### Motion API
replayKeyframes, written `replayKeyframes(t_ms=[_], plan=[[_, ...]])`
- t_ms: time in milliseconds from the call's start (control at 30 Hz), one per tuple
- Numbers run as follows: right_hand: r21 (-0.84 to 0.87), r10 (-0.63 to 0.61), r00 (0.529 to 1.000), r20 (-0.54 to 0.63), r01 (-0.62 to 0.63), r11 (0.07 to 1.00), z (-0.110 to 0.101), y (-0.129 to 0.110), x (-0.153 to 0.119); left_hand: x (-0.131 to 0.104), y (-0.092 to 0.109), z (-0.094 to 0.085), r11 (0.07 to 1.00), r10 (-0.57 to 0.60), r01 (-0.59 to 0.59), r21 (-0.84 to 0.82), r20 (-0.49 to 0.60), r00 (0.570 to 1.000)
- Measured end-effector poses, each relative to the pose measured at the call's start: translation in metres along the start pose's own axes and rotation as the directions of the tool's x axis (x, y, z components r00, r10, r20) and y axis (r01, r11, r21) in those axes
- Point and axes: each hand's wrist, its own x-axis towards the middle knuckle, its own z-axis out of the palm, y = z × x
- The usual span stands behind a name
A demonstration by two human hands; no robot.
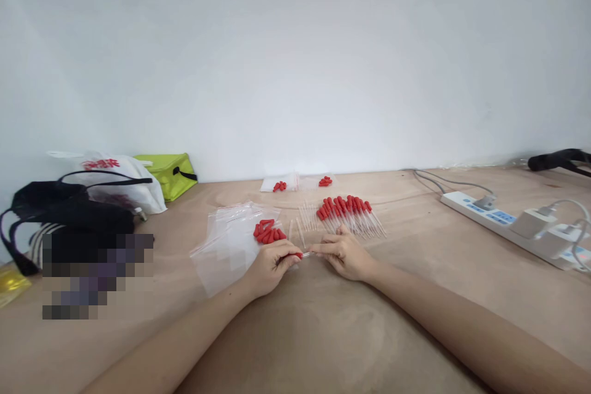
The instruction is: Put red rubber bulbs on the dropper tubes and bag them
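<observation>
My left hand (272, 266) is closed on a red rubber dropper bulb (299, 255), of which only the end shows. Facing it, my right hand (345, 255) pinches a thin clear dropper tube (308, 253), its tip at or in the bulb; I cannot tell which. Loose red bulbs (268, 233) lie just beyond my left hand on clear zip bags (231, 246). A few bare tubes (300, 231) rest between the piles. Beyond my right hand is a row of droppers (351, 212), red bulbs fitted on clear tubes.
At the back lie two small groups of red bulbs (279, 186) on bags. On the left are a black bag (74, 209), a white plastic bag (133, 184) and a lime-green bag (168, 172). A white power strip (489, 215) with plugs and cables is on the right.
</observation>
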Motion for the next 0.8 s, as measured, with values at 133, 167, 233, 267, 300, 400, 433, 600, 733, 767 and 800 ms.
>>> replayKeyframes(t_ms=[133,167,233,267,300,400,433,600,733,767,800], plan=[[-0.08,-0.02,1.0,0.009,0.02,0.997,0.0008,0.0027,0.0001,-0.0002,0.0015,0.0004,1.0,-0.02,0.02,0.006,0.0,1.0],[-0.098,-0.025,1.0,0.01,0.025,0.995,0.0014,0.003,0.0002,-0.0004,0.0018,0.0007,1.0,-0.023,0.023,0.011,0.0,1.0],[-0.131,-0.029,1.0,0.007,0.03,0.991,0.0027,0.0029,0.0003,-0.0009,0.0022,0.0012,0.999,-0.03,0.03,0.025,-0.002,1.0],[-0.146,-0.027,1.0,0.004,0.027,0.989,0.0034,0.0025,0.0003,-0.0012,0.0022,0.0015,0.999,-0.032,0.033,0.035,-0.005,0.999],[-0.16,-0.024,1.0,0.0,0.024,0.987,0.004,0.0018,0.0002,-0.0013,0.0022,0.0017,0.998,-0.034,0.034,0.046,-0.008,0.999],[-0.202,-0.018,1.0,-0.016,0.014,0.979,0.0058,-0.0018,-0.0002,-0.0016,0.0014,0.0022,0.996,-0.026,0.028,0.084,-0.02,0.999],[-0.216,-0.014,1.0,-0.023,0.008,0.976,0.0063,-0.0032,-0.0003,-0.0016,0.0011,0.0022,0.995,-0.022,0.024,0.1,-0.025,0.999],[-0.205,-0.01,0.998,-0.063,-0.003,0.979,0.0051,-0.0062,-0.0001,-0.0015,-0.002,0.0002,0.989,0.017,-0.01,0.15,-0.046,0.999],[-0.113,0.005,0.996,-0.085,-0.015,0.993,0.0017,-0.0034,0.0003,-0.002,-0.0057,-0.0021,0.985,0.025,-0.015,0.17,-0.053,0.998],[-0.111,0.002,0.996,-0.084,-0.011,0.994,0.0016,-0.003,0.0002,-0.0022,-0.0062,-0.0023,0.985,0.022,-0.013,0.174,-0.053,0.998],[-0.116,-0.005,0.996,-0.084,-0.005,0.993,0.0018,-0.0029,0.0,-0.0023,-0.0063,-0.0022,0.984,0.024,-0.015,0.176,-0.053,0.998]])
